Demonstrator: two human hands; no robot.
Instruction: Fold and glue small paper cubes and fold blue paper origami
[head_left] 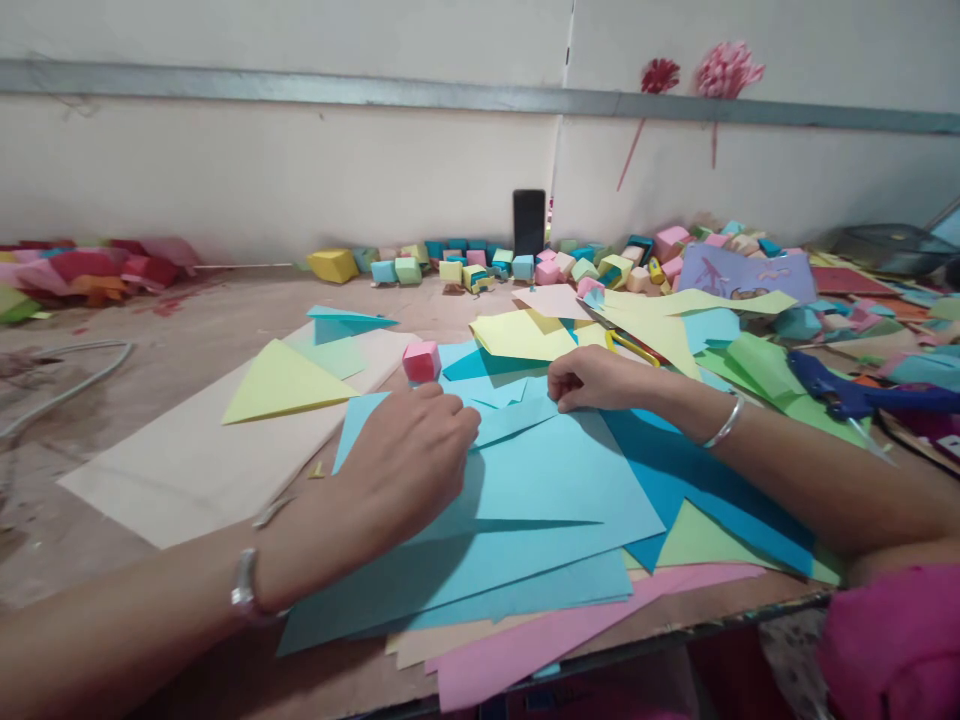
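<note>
My left hand [409, 465] rests with curled fingers on a light blue paper sheet [540, 490], pressing a folded edge. My right hand [592, 378] pinches the same sheet's fold at its far edge, fingers closed on the paper. The sheet lies on top of a stack of blue, pink and beige sheets near the table's front edge. A small pink paper cube [421, 361] stands just beyond my left hand.
A yellow-green folded triangle [281, 385] lies on a beige sheet at the left. Several paper cubes [480, 268] line the wall beside a black phone [529, 222]. A blue glue gun [847, 395] and yellow scissors [634, 347] lie at the right. A cable [67, 385] runs at far left.
</note>
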